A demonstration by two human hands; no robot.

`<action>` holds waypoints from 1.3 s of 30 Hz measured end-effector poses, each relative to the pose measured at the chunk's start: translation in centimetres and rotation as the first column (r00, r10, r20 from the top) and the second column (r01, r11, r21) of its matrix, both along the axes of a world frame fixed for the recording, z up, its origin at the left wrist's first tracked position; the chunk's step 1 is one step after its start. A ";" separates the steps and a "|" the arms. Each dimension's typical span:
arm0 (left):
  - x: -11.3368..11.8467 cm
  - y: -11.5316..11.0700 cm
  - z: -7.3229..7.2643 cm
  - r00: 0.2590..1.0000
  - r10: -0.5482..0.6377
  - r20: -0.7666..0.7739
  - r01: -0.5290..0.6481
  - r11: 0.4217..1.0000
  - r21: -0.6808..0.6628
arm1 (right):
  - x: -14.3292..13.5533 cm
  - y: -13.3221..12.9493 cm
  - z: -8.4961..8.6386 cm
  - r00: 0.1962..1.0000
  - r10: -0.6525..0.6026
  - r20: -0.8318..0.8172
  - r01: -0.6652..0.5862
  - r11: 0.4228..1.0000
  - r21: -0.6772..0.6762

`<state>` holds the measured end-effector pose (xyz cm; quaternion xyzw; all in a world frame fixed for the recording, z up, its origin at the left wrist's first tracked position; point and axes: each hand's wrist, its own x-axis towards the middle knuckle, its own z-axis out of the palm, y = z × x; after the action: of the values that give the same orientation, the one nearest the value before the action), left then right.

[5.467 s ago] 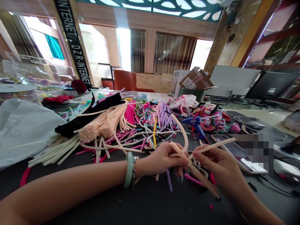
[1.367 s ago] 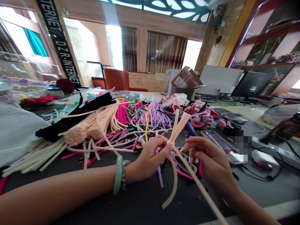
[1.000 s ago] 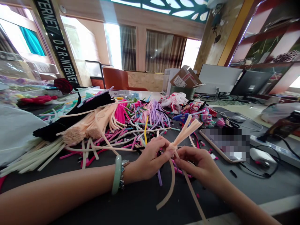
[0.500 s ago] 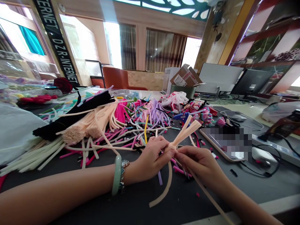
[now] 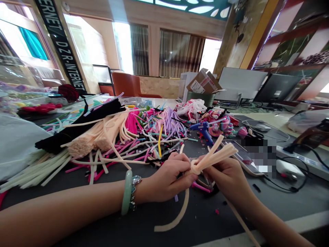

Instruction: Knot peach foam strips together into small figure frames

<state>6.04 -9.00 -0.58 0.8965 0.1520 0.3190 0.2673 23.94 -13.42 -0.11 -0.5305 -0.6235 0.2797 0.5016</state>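
A small bundle of peach pipe cleaners (image 5: 217, 156) is raised over the dark tabletop, fanning up to the right from a coiled loop. My left hand (image 5: 169, 176), with a green bangle and a beaded bracelet at the wrist, is closed with thumb and fingers pinching the bundle at that loop. Partly behind the bundle, the closed fingers of my right hand (image 5: 230, 176) are at a pipe cleaner close to the coil; their tips are partly hidden. One loose pipe cleaner end (image 5: 177, 218) curves down below my left hand, and another (image 5: 243, 219) trails beneath my right forearm.
Thick bundles of peach pipe cleaners (image 5: 87, 142) and a black bundle (image 5: 77, 120) lie at left, among scattered coloured stems. Beyond my hands are a blue glue gun (image 5: 202, 127) and finished fuzzy pieces (image 5: 222, 127). A phone (image 5: 246, 159) and white charger (image 5: 289, 171) lie right.
The bundle and both hands have shifted slightly right, and the bundle now leans more to the right. My right hand has moved behind it. More of the glue gun shows.
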 end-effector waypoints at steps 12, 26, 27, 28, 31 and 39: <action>0.0 -0.7 0.4 0.992 -0.060 -0.115 0.073 0.991 0.109 | 0.3 0.4 -0.1 0.994 -0.113 0.016 0.108 0.980 0.169; 0.0 -0.5 0.3 0.996 -0.052 -0.069 0.058 0.994 0.095 | 0.0 0.2 0.1 0.998 -0.060 0.018 0.056 0.986 0.155; 0.0 -0.5 0.3 0.997 -0.051 -0.062 0.057 0.993 0.099 | 0.0 0.1 0.0 0.998 -0.051 0.029 0.046 0.988 0.146; 0.0 -0.4 0.2 0.997 -0.047 -0.055 0.053 0.993 0.102 | 0.1 0.1 0.0 0.998 -0.036 0.050 0.029 0.991 0.134; 0.1 -0.3 0.0 0.999 -0.028 -0.033 0.031 0.995 0.092 | 0.3 0.2 -0.2 0.987 0.018 0.157 -0.035 0.994 0.105; 0.2 0.0 -0.1 0.999 0.031 0.035 -0.028 0.997 -0.077 | 0.4 0.6 -0.8 0.954 -0.024 0.300 -0.031 0.983 0.179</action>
<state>6.24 -8.99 -0.65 0.8773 0.1725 0.3329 0.2994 24.38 -12.82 -0.93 -0.5179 -0.7164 0.1385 0.4464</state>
